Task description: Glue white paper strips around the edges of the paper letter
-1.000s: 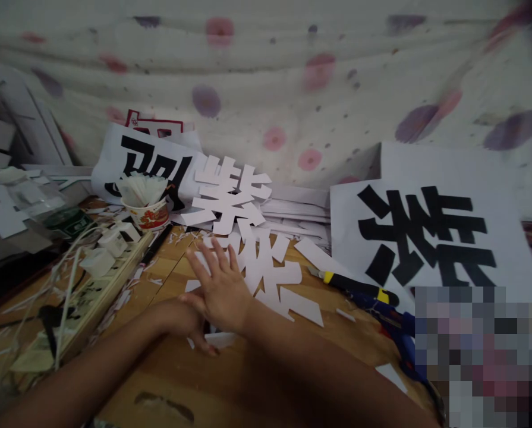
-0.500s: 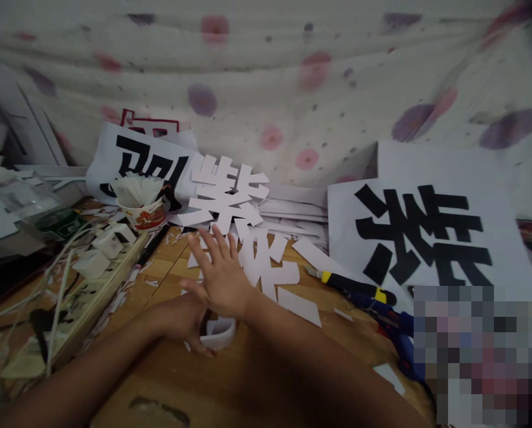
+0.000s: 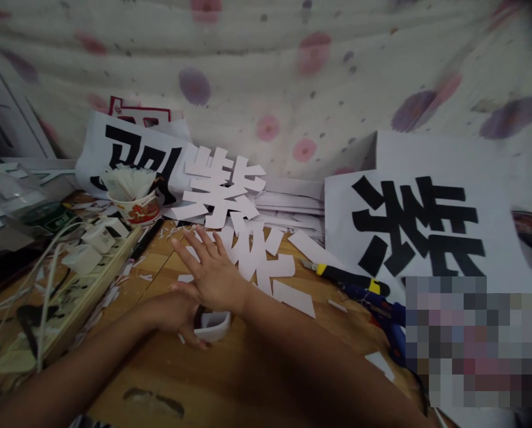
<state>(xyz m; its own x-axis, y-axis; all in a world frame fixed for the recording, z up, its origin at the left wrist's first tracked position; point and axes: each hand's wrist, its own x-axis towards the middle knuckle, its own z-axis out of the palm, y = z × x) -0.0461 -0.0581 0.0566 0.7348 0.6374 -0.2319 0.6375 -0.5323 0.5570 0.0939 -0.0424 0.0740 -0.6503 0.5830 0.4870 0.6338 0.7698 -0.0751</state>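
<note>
My left hand [image 3: 176, 315] is curled round the left side of a white piece with an upright, bent wall [image 3: 215, 327], which rests on the wooden table; part of the piece is hidden by the fingers. Above and partly across it, my right hand [image 3: 216, 273] is stretched out with its fingers spread and nothing visible in them. Its fingertips lie over flat white cut-out character strokes [image 3: 266, 270]. Behind these leans a finished-looking white character shape [image 3: 223, 190]. A yellow-and-black utility knife [image 3: 350, 279] lies right of the strokes, against a blue-handled tool [image 3: 393, 333].
On the left, a power strip [image 3: 82, 285] carries plugs and cables beside a black pen [image 3: 147, 238]. A paper cup [image 3: 138, 209] holds white strips. Printed character sheets [image 3: 346, 226] stand at the back right and, as another sheet [image 3: 91, 148], back left. Scraps litter the tabletop.
The whole view has shifted slightly, so things appear a little further left and up. Both hands keep nearly the same pose, the right one still spread above the left.
</note>
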